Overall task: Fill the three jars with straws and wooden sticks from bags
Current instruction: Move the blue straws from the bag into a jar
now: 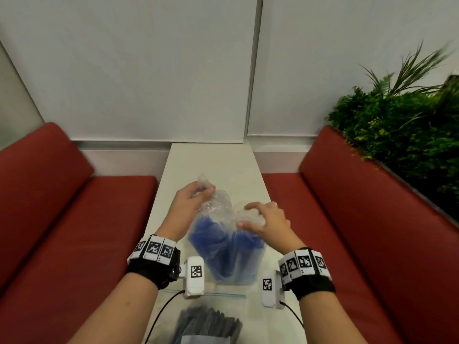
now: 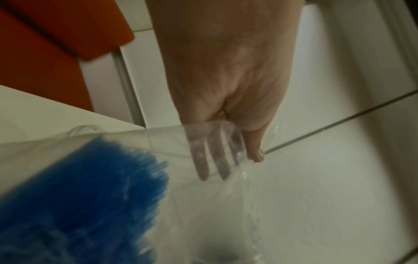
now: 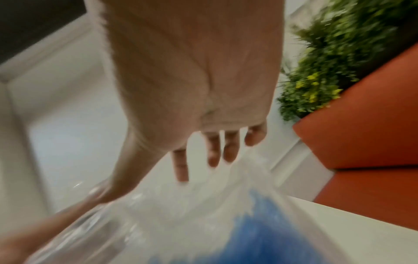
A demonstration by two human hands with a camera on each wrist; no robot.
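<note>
A clear plastic bag (image 1: 219, 209) full of blue straws (image 1: 223, 249) stands upright over the narrow white table (image 1: 211, 157). My left hand (image 1: 192, 197) grips the bag's crumpled top corner, and in the left wrist view its fingers (image 2: 214, 151) show through the plastic beside the straws (image 2: 90, 187). On the other side of the bag's mouth, my right hand (image 1: 264, 219) has its fingers spread and touches the plastic. The blurred right wrist view shows those fingers (image 3: 213, 150) straight above the bag (image 3: 181, 205). A clear glass rim (image 2: 85, 127) peeks out behind the bag; no jar shows clearly.
A second clear bag of dark straws (image 1: 208, 326) lies flat at the table's near end. Red cushioned benches (image 1: 62, 207) (image 1: 360, 219) flank the table on both sides. Green plants (image 1: 397, 125) rise behind the right bench. A white wall closes the far end.
</note>
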